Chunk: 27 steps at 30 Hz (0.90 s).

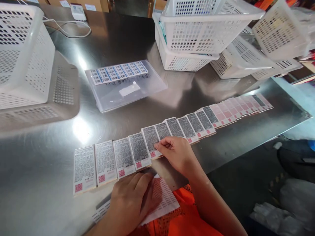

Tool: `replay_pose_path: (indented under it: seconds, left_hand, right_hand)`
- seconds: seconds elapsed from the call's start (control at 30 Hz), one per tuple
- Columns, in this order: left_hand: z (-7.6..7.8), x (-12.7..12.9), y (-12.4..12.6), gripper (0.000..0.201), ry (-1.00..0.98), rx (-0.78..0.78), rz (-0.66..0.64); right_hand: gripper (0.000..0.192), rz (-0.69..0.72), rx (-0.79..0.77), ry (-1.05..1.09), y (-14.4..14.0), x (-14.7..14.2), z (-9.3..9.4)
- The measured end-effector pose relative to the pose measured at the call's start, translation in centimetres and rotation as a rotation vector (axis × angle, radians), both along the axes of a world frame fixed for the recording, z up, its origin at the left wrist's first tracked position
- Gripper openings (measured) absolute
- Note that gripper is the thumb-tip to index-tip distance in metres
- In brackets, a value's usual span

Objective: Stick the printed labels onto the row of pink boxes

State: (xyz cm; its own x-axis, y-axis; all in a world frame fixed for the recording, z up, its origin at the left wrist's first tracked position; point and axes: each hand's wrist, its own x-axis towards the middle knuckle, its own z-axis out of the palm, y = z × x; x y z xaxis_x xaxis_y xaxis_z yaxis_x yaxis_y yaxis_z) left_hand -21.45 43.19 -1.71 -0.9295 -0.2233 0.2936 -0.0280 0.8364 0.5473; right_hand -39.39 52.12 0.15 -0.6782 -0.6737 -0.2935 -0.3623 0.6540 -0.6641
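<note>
A long row of flat white boxes (84, 168) with dense print and red square codes runs diagonally across the metal table. My right hand (176, 152) is over the middle of the row. Its thumb and forefinger are pinched together, fingertips touching the lower face of one box (150, 139); anything between them is too small to make out. In front of the row, at the table's near edge, my left hand (130, 196) grips a sheet of printed labels (163, 198), fingers bent over it. Part of the sheet is hidden beneath that hand.
A clear plastic folder (133, 95) with a sheet of blue-and-white code labels (119, 72) lies behind the row. White perforated baskets stand at left (39, 62) and, stacked, at back right (194, 36). A white device (78, 12) with a cable sits at the back.
</note>
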Motion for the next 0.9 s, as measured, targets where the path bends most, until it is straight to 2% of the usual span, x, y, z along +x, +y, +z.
replay_pose_path:
  seconds: [0.47, 0.57, 0.63, 0.7, 0.83, 0.9]
  left_hand:
    - [-0.2, -0.1, 0.1, 0.016, 0.002, -0.021, 0.007]
    - [-0.4, -0.1, 0.1, 0.015, 0.003, -0.033, 0.014]
    - [-0.4, -0.1, 0.1, 0.015, 0.006, -0.022, 0.010]
    - [-0.3, -0.1, 0.0, 0.015, 0.010, -0.005, 0.005]
    - [0.0, -0.1, -0.1, 0.013, 0.034, 0.035, 0.024]
    - [0.1, -0.1, -0.2, 0.013, 0.025, 0.074, 0.029]
  right_hand:
    - [0.020, -0.107, 0.064, 0.100, -0.4, 1.6, 0.0]
    - [0.018, -0.127, 0.036, 0.165, -0.3, 2.1, -0.2]
    - [0.019, -0.183, -0.026, 0.211, -0.2, 2.0, -0.6]
    - [0.028, -0.279, -0.127, 0.172, 0.1, 1.5, -1.1]
    - [0.036, -0.431, -0.542, -0.201, 1.9, 0.4, -1.9]
    - [0.033, -0.404, -0.681, -0.293, 3.4, 0.6, -1.8]
